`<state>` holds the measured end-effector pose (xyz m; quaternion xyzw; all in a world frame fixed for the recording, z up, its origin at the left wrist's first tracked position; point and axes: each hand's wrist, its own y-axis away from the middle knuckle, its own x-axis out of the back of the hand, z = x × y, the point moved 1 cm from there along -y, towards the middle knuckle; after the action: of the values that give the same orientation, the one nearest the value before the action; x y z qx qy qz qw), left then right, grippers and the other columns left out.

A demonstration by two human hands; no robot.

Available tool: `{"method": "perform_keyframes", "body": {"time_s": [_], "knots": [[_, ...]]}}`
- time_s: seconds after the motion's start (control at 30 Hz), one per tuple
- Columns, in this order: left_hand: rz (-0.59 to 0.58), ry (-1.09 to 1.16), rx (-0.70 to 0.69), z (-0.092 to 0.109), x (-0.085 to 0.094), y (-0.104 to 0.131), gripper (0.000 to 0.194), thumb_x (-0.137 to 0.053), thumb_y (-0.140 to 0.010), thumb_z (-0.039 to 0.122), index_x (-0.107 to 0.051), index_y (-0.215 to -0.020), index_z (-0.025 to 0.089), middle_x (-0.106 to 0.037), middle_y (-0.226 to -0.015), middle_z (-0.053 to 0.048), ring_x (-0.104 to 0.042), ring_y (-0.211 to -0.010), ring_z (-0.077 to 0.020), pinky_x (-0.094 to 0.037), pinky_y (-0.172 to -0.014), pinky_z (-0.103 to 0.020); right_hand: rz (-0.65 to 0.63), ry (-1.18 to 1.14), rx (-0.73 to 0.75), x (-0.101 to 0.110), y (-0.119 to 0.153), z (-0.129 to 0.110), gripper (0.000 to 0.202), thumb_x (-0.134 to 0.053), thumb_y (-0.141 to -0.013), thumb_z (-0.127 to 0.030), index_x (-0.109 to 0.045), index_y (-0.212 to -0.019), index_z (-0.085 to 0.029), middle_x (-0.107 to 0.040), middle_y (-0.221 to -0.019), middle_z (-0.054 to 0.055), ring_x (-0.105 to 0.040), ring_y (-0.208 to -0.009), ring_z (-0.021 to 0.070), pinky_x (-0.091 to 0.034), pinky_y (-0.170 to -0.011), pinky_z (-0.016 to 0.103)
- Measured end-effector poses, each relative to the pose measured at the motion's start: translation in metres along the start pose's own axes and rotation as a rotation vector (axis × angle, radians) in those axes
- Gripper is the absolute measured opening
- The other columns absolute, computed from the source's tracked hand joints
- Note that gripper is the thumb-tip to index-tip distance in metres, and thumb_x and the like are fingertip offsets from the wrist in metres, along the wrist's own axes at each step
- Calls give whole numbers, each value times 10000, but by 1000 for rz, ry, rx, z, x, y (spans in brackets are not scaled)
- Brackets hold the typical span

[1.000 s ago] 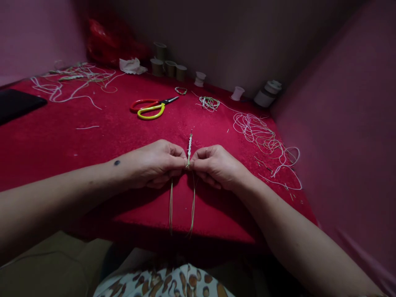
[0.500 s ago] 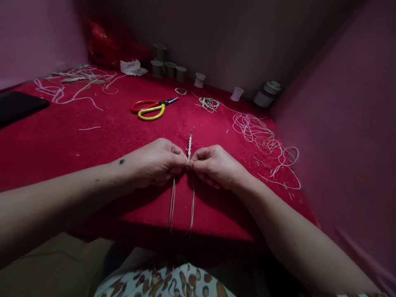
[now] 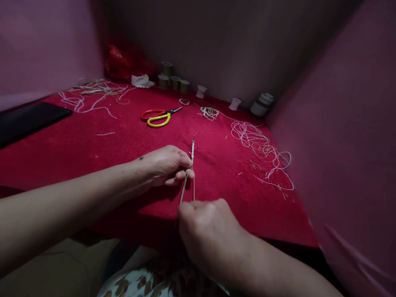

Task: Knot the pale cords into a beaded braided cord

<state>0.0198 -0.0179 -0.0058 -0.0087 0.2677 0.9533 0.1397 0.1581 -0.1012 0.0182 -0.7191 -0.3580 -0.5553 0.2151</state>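
Observation:
A short knotted white cord braid (image 3: 193,150) points away from me across the red cloth, its lower end at my left fingertips. My left hand (image 3: 175,165) pinches the cords just below the knots, with its other fingers curled beneath. Thin greenish cords (image 3: 183,189) run down from there toward my right hand (image 3: 210,231), which is closed near the table's front edge. The right fingertips are hidden behind the back of the hand, but the cords lead into them.
Scissors (image 3: 159,117) with red and yellow handles lie beyond my hands. Tangled cord (image 3: 250,136) spreads on the right, more cord (image 3: 99,93) at the far left beside a black phone-like slab (image 3: 34,119). Spools (image 3: 163,81) and a white-lidded bottle (image 3: 262,104) stand at the back.
My right hand has left the knot and moved down toward me, drawing on the cords. My left hand stays at the braid. The view has shifted slightly.

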Motion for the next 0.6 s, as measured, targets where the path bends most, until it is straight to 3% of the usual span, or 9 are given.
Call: {"method": "perform_keyframes", "body": {"time_s": [0.1, 0.17, 0.2, 0.23, 0.3, 0.37, 0.43, 0.53, 0.6], "knots": [[5, 19, 5, 0, -2, 1, 232, -482, -752, 78, -533, -535, 142, -515, -472, 6, -280, -256, -27, -205, -243, -157, -249, -71, 199, 8, 19, -14, 123, -597, -796, -257, -611, -789, -135, -646, -669, 51, -510, -491, 133, -244, -398, 262], [-3, 35, 8, 0, -1, 2, 230, -470, -755, 65, -529, -548, 147, -506, -476, 13, -275, -258, -24, -206, -245, -153, -378, -245, 382, 20, 27, -14, 142, -545, -870, -214, -602, -753, -159, -655, -712, 11, -548, -567, 99, -356, -470, 212], [-10, 41, 3, 0, -1, 3, 229, -470, -755, 61, -528, -551, 148, -508, -480, 13, -279, -261, -24, -208, -247, -152, -379, -349, 461, 25, 28, -10, 152, -517, -894, -184, -603, -770, -165, -665, -773, 5, -579, -654, 90, -406, -551, 183], [-20, 44, -5, 0, 0, 3, 228, -473, -755, 62, -528, -551, 148, -508, -480, 13, -282, -262, -24, -209, -247, -151, -273, -437, 442, 30, 25, -4, 157, -518, -894, -197, -597, -762, -165, -663, -795, 10, -591, -707, 96, -437, -626, 180], [-43, 48, -28, -1, 1, 3, 229, -483, -757, 71, -533, -548, 149, -504, -474, 14, -284, -263, -26, -212, -244, -153, 53, -527, 113, 31, 12, 15, 146, -460, -892, -138, -588, -822, -147, -655, -842, 63, -605, -721, 123, -473, -683, 233], [-59, 51, -48, -2, 2, 2, 243, -483, -763, 77, -540, -538, 149, -481, -443, 21, -277, -259, -30, -214, -243, -155, 254, -723, -271, 24, -8, 36, 133, -443, -881, -127, -561, -935, -148, -630, -721, 43, -575, -553, 112, -484, -550, 238], [-63, 55, -59, -2, 2, 2, 272, -475, -772, 77, -539, -519, 151, -433, -391, 33, -268, -253, -35, -217, -246, -155, 221, -1017, -496, 14, -28, 52, 141, -447, -833, -70, -525, -920, -149, -565, -566, -2, -517, -410, 111, -451, -415, 232], [-61, 58, -67, 0, 1, 4, 304, -471, -779, 71, -541, -494, 150, -386, -335, 41, -266, -243, -39, -218, -248, -154, 147, -1401, -491, 7, -49, 63, 118, -464, -788, -30, -524, -803, -131, -577, -584, 17, -519, -398, 101, -443, -363, 215], [-61, 42, -75, 1, 0, 6, 317, -466, -779, 62, -542, -483, 149, -404, -321, 31, -267, -235, -40, -219, -247, -154, 58, -1529, -481, 7, -54, 64, 116, -460, -792, -35, -556, -768, -96, -591, -606, 40, -524, -404, 91, -431, -344, 195]]}}
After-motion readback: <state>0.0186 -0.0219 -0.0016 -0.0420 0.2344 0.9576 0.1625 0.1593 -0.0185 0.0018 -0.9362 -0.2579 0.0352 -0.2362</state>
